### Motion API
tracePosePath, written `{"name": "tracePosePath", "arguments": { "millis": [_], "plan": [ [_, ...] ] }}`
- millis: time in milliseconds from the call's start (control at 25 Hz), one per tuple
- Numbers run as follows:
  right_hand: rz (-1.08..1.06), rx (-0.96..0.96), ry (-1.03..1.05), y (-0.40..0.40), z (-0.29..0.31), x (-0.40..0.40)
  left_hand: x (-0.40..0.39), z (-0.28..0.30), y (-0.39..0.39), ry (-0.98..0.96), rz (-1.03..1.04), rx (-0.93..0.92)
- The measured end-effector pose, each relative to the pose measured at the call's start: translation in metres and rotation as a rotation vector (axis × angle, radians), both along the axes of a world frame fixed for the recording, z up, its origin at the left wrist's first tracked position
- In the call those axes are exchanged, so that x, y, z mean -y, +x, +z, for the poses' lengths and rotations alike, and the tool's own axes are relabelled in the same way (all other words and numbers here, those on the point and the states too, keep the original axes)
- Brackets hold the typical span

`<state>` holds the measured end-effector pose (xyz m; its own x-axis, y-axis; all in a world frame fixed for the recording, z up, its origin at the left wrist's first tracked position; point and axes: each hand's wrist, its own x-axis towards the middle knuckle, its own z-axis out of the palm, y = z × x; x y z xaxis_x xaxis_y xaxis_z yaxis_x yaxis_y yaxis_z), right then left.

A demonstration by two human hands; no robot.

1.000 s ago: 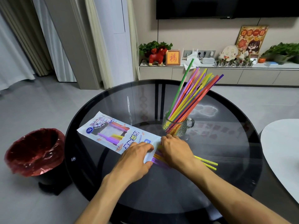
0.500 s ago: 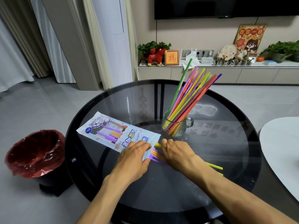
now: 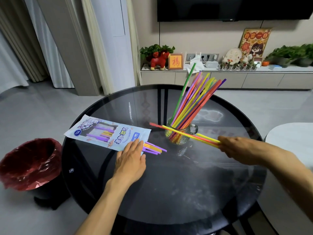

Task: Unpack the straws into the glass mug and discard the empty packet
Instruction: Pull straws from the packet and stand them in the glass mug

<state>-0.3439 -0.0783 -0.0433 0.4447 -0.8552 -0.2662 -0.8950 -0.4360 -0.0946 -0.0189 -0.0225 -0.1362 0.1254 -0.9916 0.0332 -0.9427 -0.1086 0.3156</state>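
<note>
We press our left hand (image 3: 131, 157) flat on the glossy paper packet (image 3: 108, 132) (purple and yellow straws (image 3: 155, 148) poke from its mouth) on the round glass counter (image 3: 169, 192). Our right hand (image 3: 237, 148), blurred, pinches thin straws before the ribbed glass mug (image 3: 179, 134).

Soft indoor light, tabletop (image 3: 220, 175) glare, perhaps slight motion blur
</note>
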Motion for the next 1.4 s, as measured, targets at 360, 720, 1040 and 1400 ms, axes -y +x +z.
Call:
{"name": "tracePosePath", "arguments": {
  "millis": [360,720,1040,1400],
  "plan": [
    [0.211,0.028,-0.583,0.02,-0.019,-0.021,-0.02,0.089,-0.04,-0.887,-0.121,-0.04],
    [0.456,0.01,-0.884,0.096,-0.05,-0.043,-0.028,0.06,-0.069,-0.006,-0.297,0.269],
    [0.001,0.86,-1.007,0.095,0.044,-0.06,-0.012,0.099,-0.049,-0.401,-0.117,-0.678],
    [-0.22,1.309,0.048,0.12,0.025,-0.05,-0.006,0.029,-0.06,-0.254,-0.193,-1.076]
  ]
}}
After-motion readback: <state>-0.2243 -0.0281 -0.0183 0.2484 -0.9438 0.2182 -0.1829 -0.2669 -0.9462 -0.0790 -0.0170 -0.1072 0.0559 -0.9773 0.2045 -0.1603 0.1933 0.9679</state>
